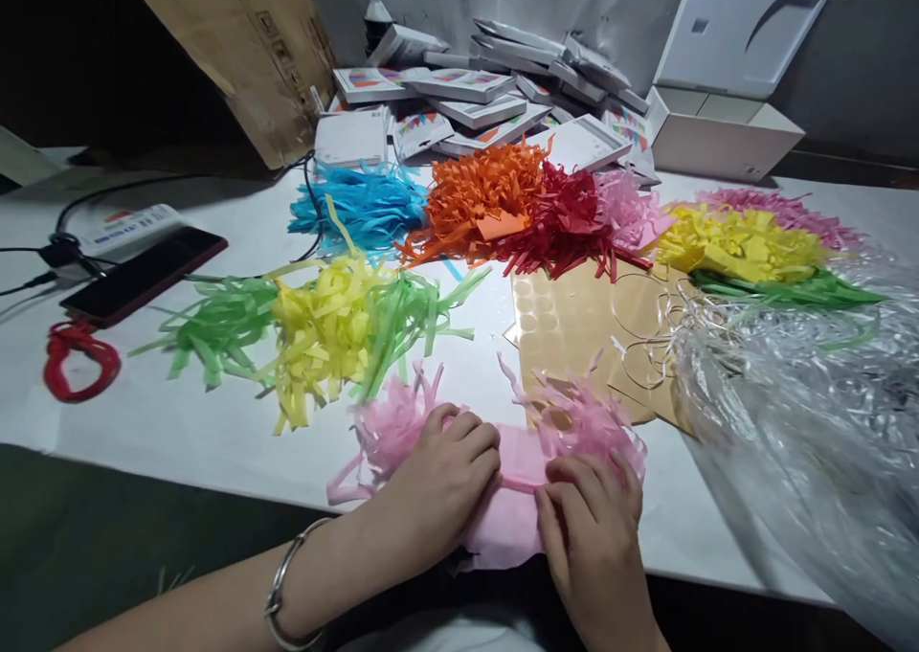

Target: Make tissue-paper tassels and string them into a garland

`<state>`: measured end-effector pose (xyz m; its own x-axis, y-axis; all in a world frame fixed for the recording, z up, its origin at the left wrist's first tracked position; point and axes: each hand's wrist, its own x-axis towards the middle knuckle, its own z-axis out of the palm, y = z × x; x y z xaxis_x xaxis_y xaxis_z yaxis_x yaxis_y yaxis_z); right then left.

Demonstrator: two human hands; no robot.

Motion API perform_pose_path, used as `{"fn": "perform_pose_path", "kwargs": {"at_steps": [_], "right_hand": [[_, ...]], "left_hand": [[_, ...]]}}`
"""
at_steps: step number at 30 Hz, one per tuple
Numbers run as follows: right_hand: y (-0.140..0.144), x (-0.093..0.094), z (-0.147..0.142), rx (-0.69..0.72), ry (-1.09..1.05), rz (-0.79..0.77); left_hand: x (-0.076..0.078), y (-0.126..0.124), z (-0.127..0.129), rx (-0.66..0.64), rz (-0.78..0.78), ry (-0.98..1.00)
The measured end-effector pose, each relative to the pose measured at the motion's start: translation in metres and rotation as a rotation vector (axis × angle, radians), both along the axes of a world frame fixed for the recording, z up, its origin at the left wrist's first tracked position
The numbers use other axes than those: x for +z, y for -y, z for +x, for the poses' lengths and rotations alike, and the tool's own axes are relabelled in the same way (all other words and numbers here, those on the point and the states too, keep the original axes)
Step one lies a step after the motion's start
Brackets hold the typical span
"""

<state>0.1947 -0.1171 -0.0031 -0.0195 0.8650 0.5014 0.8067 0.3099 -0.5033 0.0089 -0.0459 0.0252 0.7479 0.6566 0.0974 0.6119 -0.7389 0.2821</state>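
I hold the pink fringed tissue paper (pixel 503 460) at the near edge of the white table (pixel 215 432), my left hand (pixel 437 480) and right hand (pixel 593 528) both closed on its middle strip, fingers pinching it (fringes fan out to either side). Just beyond lies a green and yellow tassel pile (pixel 323 331); gold sticker sheets (pixel 574 322) sit to the right, beside crinkled clear plastic bags (pixel 804 413). A phone (pixel 144 274) rests towards the left edge.
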Motion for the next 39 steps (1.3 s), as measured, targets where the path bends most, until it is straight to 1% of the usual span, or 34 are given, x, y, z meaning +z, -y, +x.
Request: {"fn": "perform_pose_path", "kwargs": {"at_steps": [2,4,8,11,13,15,17,19,22,25,27,29,33,36,37,39], "right_hand": [[0.0,0.0,-0.003,-0.059,-0.039,-0.017],[0.001,0.0,-0.003,-0.069,-0.043,-0.035],[0.005,-0.002,0.001,0.028,0.045,-0.038],[0.005,-0.003,0.001,0.078,0.111,-0.008],[0.002,-0.002,-0.001,0.082,0.153,0.008],[-0.001,-0.002,-0.004,0.083,0.186,0.0],[-0.004,-0.003,-0.005,0.085,0.175,-0.021],[-0.007,-0.003,-0.006,0.085,0.088,-0.042],[-0.009,-0.002,-0.005,0.063,-0.094,-0.096],[-0.011,0.001,-0.001,0.024,-0.205,-0.142],[-0.012,0.005,0.005,-0.022,-0.258,-0.114],[-0.013,0.008,0.015,-0.106,-0.331,-0.025],[-0.014,0.016,0.047,-0.373,-0.563,0.125],[-0.011,0.023,0.078,-0.561,-0.752,0.231],[-0.008,0.026,0.09,-0.613,-0.781,0.279],[0.001,0.033,0.113,-0.72,-0.772,0.377]], "left_hand": [[0.004,-0.002,0.003,0.019,0.009,-0.04],[0.007,-0.004,0.005,-0.03,0.059,-0.044],[0.004,-0.008,0.006,-0.239,0.206,-0.009],[0.001,-0.012,0.007,-0.304,0.286,0.001],[0.001,-0.016,0.008,-0.32,0.295,0.0],[0.004,-0.016,0.008,-0.309,0.293,0.027],[0.008,-0.012,0.007,-0.301,0.28,0.101],[0.011,-0.004,0.006,-0.341,0.225,0.153],[0.011,0.006,0.004,-0.395,0.097,0.145],[0.007,0.007,0.002,-0.334,0.035,0.122],[0.005,0.005,0.001,-0.292,0.022,0.11],[0.003,0.003,0.001,-0.279,0.018,0.101],[0.003,-0.01,0.003,-0.251,0.034,0.141],[0.003,-0.031,0.001,-0.185,-0.009,0.152],[0.002,-0.041,-0.001,-0.165,-0.006,0.153],[-0.004,-0.064,-0.005,-0.143,0.042,0.162]]}}
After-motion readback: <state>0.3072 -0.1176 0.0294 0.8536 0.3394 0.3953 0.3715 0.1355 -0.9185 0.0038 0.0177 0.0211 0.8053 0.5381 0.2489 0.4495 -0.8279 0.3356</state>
